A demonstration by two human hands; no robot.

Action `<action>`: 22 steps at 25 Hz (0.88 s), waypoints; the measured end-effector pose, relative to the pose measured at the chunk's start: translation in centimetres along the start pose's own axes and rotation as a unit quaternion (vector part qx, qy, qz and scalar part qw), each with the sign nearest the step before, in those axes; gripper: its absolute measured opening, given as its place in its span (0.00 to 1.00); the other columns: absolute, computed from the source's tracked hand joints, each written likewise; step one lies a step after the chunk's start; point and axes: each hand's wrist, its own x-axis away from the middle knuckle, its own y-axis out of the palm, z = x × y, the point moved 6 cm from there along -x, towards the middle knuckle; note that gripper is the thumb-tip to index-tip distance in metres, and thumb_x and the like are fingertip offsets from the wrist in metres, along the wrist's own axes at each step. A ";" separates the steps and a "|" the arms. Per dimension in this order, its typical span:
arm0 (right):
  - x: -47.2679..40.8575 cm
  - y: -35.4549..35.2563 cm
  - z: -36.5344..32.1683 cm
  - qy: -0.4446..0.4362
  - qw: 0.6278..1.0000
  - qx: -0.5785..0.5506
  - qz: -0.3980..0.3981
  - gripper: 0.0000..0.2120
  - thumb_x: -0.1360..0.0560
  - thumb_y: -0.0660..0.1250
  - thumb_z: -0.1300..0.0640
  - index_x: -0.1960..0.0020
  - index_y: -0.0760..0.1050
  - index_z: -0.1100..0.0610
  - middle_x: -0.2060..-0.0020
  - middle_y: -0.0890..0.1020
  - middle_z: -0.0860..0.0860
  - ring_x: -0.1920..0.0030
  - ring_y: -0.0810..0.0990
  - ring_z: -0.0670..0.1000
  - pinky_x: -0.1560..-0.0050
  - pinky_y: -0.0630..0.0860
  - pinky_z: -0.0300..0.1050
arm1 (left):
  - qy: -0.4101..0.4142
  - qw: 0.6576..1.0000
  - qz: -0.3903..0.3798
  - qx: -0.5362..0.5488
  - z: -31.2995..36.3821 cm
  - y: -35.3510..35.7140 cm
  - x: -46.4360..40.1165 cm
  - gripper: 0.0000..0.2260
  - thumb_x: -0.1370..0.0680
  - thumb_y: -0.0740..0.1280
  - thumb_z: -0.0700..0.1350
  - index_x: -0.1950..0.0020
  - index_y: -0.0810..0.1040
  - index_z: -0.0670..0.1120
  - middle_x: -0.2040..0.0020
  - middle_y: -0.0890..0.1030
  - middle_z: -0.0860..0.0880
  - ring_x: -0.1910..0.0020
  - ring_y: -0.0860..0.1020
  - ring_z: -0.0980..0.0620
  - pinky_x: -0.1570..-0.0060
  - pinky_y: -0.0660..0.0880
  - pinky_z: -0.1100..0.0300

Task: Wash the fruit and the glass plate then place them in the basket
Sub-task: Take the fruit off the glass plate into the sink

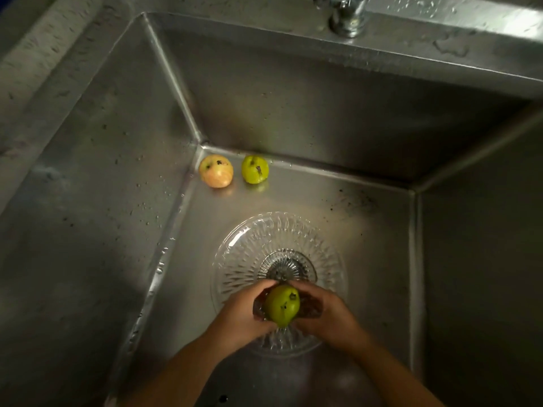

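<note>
A green fruit (282,304) is held between both my hands above the near part of a clear patterned glass plate (252,245). My left hand (244,314) cups its left side and my right hand (324,314) curls round its right side. The plate lies flat on the sink floor over the drain. Two more fruits rest in the far left corner of the sink: a yellow-pink one (216,171) and a green one (255,169), close together but apart. No basket is in view.
The steel sink (88,177) has steep, wet walls on all sides. A chrome tap base (348,16) stands on the back ledge, top right of centre. Dark specks lie on the floor at the far right.
</note>
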 end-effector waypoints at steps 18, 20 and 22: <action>-16.1 2.0 -14.4 -0.044 0.999 0.001 0.019 0.28 0.34 0.72 0.71 0.37 0.70 0.65 0.45 0.80 0.66 0.51 0.80 0.55 0.44 0.78 0.55 | 0.066 0.966 0.249 -0.036 3.9 -17.1 -9.5 0.26 0.36 0.75 0.33 0.38 0.76 0.38 0.41 0.79 0.41 0.44 0.77 0.50 0.42 0.70 0.66; -16.7 2.0 -14.0 -0.035 0.999 0.028 0.023 0.28 0.35 0.73 0.70 0.36 0.70 0.64 0.46 0.81 0.66 0.49 0.81 0.57 0.42 0.77 0.57 | 0.061 0.966 0.249 -0.026 2.9 -17.0 -9.9 0.26 0.36 0.75 0.33 0.38 0.76 0.38 0.41 0.79 0.41 0.46 0.76 0.53 0.49 0.69 0.77; -16.8 2.1 -13.6 -0.024 0.998 0.054 0.025 0.28 0.35 0.74 0.68 0.36 0.71 0.64 0.47 0.82 0.64 0.49 0.82 0.58 0.42 0.77 0.55 | 0.049 0.967 0.250 -0.008 2.1 -16.6 -9.9 0.26 0.36 0.75 0.32 0.39 0.75 0.37 0.42 0.80 0.41 0.49 0.77 0.53 0.54 0.69 0.81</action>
